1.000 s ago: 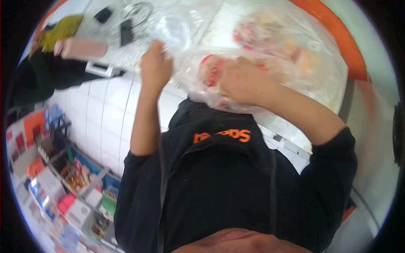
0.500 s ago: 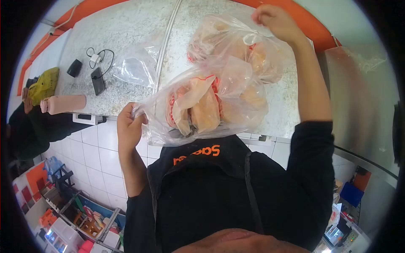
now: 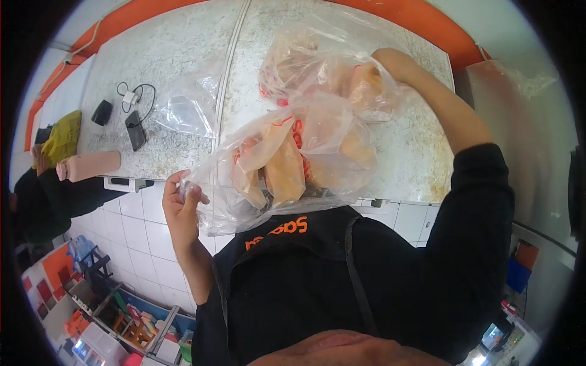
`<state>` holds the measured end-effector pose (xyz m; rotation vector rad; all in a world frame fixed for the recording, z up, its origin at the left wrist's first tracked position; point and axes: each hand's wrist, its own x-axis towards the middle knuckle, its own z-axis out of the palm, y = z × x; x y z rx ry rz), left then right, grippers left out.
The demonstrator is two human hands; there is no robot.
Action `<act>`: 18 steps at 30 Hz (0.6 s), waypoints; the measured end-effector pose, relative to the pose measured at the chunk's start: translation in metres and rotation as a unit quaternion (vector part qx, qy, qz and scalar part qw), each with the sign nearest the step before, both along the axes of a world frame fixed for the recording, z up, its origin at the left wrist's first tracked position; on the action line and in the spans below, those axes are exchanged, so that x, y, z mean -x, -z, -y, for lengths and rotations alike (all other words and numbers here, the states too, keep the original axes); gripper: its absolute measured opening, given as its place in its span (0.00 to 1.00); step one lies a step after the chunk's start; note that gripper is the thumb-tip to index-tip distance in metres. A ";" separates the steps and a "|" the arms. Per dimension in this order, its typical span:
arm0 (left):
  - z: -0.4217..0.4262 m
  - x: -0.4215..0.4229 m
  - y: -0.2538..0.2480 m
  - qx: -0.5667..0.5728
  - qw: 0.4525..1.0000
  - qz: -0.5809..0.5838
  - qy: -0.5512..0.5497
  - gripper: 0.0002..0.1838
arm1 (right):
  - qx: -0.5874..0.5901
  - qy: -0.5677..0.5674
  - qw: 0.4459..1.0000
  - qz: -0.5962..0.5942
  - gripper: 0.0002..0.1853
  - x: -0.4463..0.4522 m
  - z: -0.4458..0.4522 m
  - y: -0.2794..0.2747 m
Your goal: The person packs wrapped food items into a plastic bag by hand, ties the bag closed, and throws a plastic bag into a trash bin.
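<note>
A clear plastic bag (image 3: 342, 122) with several tan packages inside lies at the near edge of the table. Red lettering shows on a thin wrapper around a package (image 3: 285, 174). My left hand (image 3: 183, 198) pinches the left end of this bag, pulling the plastic out toward the side. Behind it, touching or overlapping, lies a second clear bag (image 3: 293, 58), also with tan contents and red print. My right hand (image 3: 390, 64) is at the right side of that farther bag, bent downward. Its fingertips are hidden, so its grip does not show.
On the worn white table (image 3: 177, 155) lie a loose clear plastic bag (image 3: 186, 113), a phone (image 3: 136, 130), a charger with cable (image 3: 129, 97), a small black object (image 3: 102, 113) and a pink bottle (image 3: 90, 166). At far left, another person's hand (image 3: 41, 160) is by a yellow bag (image 3: 63, 137).
My right hand has come down from above the farther bag to its right side. My left hand has moved slightly left and nearer, still gripping the near bag.
</note>
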<state>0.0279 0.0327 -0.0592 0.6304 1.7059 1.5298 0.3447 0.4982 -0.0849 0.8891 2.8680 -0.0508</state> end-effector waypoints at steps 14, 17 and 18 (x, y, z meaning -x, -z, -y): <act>0.001 0.000 -0.007 -0.035 0.996 0.079 0.021 0.24 | 0.412 0.064 0.646 -0.640 0.06 -0.043 0.041 -0.145; 0.003 0.000 -0.011 -0.019 0.997 0.076 0.012 0.24 | 0.285 0.053 0.606 -0.741 0.09 -0.030 0.053 -0.173; 0.003 0.000 -0.012 -0.017 0.998 0.061 0.020 0.24 | 0.275 0.042 0.606 -0.745 0.09 -0.024 0.054 -0.185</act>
